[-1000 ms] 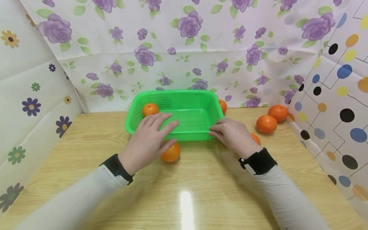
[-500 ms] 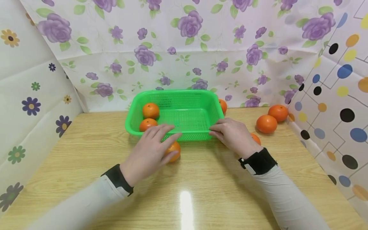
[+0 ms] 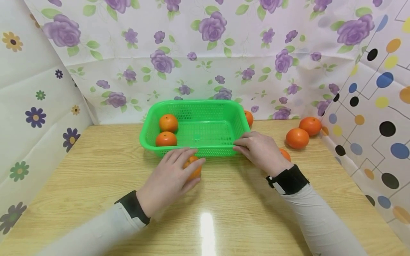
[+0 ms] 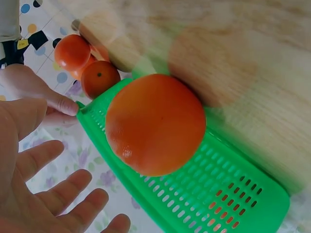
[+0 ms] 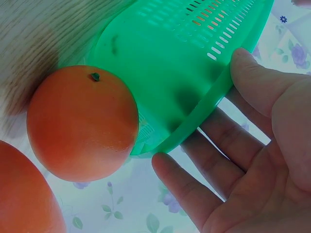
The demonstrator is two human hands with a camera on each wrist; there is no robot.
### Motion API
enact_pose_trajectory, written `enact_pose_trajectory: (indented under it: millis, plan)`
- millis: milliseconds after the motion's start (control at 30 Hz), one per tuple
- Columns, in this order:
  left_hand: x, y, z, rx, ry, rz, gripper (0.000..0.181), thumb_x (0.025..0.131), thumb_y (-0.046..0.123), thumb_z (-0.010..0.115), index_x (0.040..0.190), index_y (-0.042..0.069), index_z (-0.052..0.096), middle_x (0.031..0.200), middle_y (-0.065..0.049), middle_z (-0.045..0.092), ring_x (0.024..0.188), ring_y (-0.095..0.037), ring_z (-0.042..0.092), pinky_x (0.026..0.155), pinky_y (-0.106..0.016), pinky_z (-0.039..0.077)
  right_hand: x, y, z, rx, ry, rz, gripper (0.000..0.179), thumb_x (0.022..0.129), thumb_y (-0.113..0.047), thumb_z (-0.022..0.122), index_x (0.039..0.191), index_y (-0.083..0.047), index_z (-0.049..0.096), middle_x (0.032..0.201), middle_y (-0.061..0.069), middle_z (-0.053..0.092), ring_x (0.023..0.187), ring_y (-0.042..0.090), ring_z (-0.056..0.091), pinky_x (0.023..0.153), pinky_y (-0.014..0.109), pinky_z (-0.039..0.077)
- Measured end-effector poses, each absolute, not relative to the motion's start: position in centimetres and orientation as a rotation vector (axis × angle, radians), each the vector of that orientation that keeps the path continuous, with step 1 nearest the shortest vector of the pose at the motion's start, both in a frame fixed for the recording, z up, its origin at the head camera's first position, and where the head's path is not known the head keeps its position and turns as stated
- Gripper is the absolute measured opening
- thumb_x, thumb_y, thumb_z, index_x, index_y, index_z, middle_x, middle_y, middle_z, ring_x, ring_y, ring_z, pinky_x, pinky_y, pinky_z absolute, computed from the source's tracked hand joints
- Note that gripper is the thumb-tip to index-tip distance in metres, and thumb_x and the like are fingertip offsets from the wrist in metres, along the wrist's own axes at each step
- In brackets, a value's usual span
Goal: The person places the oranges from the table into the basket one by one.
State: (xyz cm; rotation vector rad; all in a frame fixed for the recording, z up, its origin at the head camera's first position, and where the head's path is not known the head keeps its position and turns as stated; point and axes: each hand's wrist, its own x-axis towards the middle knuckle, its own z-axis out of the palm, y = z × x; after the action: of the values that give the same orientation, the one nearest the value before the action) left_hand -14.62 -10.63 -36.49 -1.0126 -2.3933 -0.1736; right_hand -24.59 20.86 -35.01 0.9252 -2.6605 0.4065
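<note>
right hand pinches the basket at four o'clock; left hand, fingers loose, hovers by the fruit at six. i judge it firm, slick: cup its sides.

The basket is one bright green, its walls patterned with rows of small slots. Toward its nine o'clock, two oranges are reddish orange; the front orange, at its six, looks lighter and yellower. Over at three o'clock, a pair of oranges is redder. The table has straw-yellow wood grain. At twelve, the back cloth is white with purple roses and pale green leaves. At nine, the left cloth is white with navy, green, mauve and yellow daisies; at three, the right cloth is white with linked black, blue, yellow and orange dots. Both sleeves are plain pale grey, the wristbands black.
</note>
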Motion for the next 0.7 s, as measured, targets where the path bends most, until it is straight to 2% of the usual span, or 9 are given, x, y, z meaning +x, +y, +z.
enact_pose_trajectory:
  millis: [700]
  plan:
    - [-14.8,-10.9,-38.0,-0.991,-2.443,-0.171,0.052,0.097,0.032,0.09,0.142,0.016,0.071,0.146,-0.018,0.064,0.137,-0.039,0.059,0.116,-0.054,0.048,-24.6,20.8,-35.1,0.925,-2.662,0.408,0.014,0.103,-0.026,0.083,0.111,-0.016,0.088,0.104,0.0,0.078,0.096,0.021,0.073,0.079,0.045,0.062]
